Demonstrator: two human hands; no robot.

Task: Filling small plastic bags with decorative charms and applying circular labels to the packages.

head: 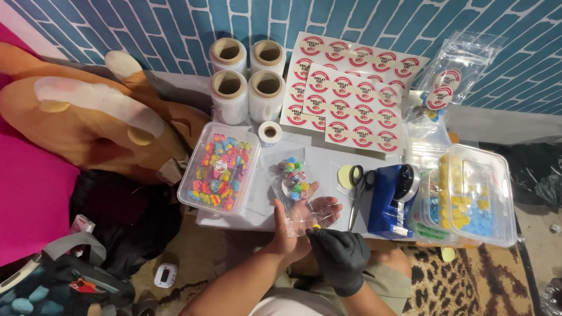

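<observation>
- Grip first: the bare left hand [295, 225] lies palm up and grasps a small clear bag [294, 190], thumb and fingers curled round its lower part, while the black-gloved right hand [338, 250] pinches a small yellow piece [316, 226] at the bag's mouth.
- Both hands hang just above the near edge of the white tabletop [328, 161], over the person's lap.
- Judging by what shows, the bag is partly filled: a cluster of bright pieces in pink, green, blue and yellow sits in its upper end, and the part near the palm looks nearly empty.
- Its mouth looks open toward the gloved fingers; no seal or sticker on it can be made out.
- That clear bag is thin and crinkly, with glare on its folds, so its exact edges are hard to trace.
- Left of it stands an open clear tub [219, 168] full of the same mixed colourful pieces.
- To the right lie scissors [358, 187] with black handles, a blue tape dispenser [393, 200], and stacked lidded tubs [474, 196] of yellow and blue pieces.
- Farther back are sheets of round red-and-white stickers [354, 99], four rolls of clear film [249, 79], and one packed, stickered bag [448, 88] leaning by the wall.
</observation>
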